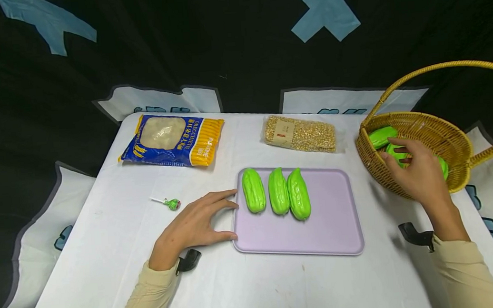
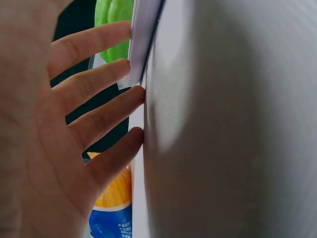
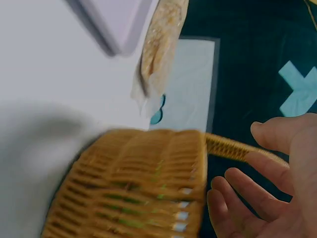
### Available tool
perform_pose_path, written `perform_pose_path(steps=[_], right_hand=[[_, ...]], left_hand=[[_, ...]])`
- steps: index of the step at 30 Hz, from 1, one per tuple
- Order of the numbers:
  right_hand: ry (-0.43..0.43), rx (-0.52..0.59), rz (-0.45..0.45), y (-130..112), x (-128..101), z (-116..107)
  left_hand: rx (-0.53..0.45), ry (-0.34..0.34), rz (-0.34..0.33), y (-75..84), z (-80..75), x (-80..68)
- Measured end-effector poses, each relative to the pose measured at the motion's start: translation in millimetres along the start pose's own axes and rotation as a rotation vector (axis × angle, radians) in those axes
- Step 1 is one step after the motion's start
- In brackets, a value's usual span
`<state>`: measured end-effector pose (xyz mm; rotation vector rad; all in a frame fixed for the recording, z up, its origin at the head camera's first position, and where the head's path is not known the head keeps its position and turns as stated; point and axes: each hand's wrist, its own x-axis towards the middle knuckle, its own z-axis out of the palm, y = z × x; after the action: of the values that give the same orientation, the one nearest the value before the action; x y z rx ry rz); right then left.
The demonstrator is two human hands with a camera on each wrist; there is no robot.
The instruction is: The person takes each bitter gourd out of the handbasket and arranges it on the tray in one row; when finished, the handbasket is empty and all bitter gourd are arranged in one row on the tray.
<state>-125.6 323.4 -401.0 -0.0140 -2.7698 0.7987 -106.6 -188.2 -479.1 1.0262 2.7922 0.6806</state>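
Observation:
A lilac tray (image 1: pixel 321 234) lies on the table with three bright green, ridged, gourd-like vegetables (image 1: pixel 278 191) side by side on its left half. My left hand (image 1: pixel 197 222) rests at the tray's left edge, fingers spread and fingertips right at the rim. In the left wrist view those fingers (image 2: pixel 101 82) are fairly straight. My right hand (image 1: pixel 421 170) is over the wicker basket (image 1: pixel 451 132), its fingers loosely bent above more green vegetables (image 1: pixel 382 136) inside, partly hiding them. The right wrist view shows nothing in that hand (image 3: pixel 267 188), beside the basket's woven wall (image 3: pixel 133 183).
A blue and yellow pasta bag (image 1: pixel 170 140) lies at the back left, and a clear bag of yellow grains (image 1: pixel 303 133) behind the tray. A lollipop (image 1: pixel 170 203) lies near my left hand. The basket's tall handle (image 1: pixel 450 65) arches over its opening.

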Motion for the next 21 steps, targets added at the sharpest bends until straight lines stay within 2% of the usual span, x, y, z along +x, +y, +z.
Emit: perform_pose_path(steps=[15, 21], right_hand=[[-0.061, -0.059, 0.132, 33.0, 9.3, 1.0], [-0.142, -0.079, 0.197, 40.9, 14.1, 1.1]], left_hand=[[-0.001, -0.002, 0.002, 0.1, -1.5, 0.6], [0.003, -0.013, -0.007, 0.3, -0.3, 0.0]])
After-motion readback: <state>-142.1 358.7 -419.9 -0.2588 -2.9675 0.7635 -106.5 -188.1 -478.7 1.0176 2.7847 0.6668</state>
